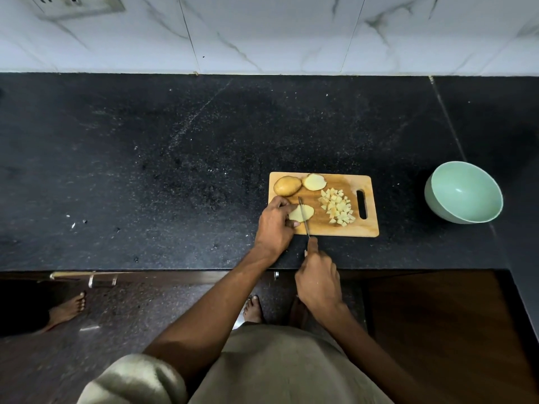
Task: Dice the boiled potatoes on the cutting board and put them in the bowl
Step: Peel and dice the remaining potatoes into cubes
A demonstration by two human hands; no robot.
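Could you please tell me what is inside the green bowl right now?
Nothing shows inside the green bowl: its visible inner surface is bare. The diced potato lies on the cutting board. The near wall hides a little of the interior.

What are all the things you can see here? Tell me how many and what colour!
cutting board: one, light wood, on the counter
whole potato: one, brown-skinned, board's far left corner
potato half: one, pale yellow, beside the whole potato
potato piece being cut: one, pale yellow, board's near left
potato cubes: a pile, pale yellow, by the board's handle slot
knife: one, silver blade, across the piece
bowl: one, mint green, right of the board
counter: one, black speckled
left hand: holds the piece
right hand: grips the knife
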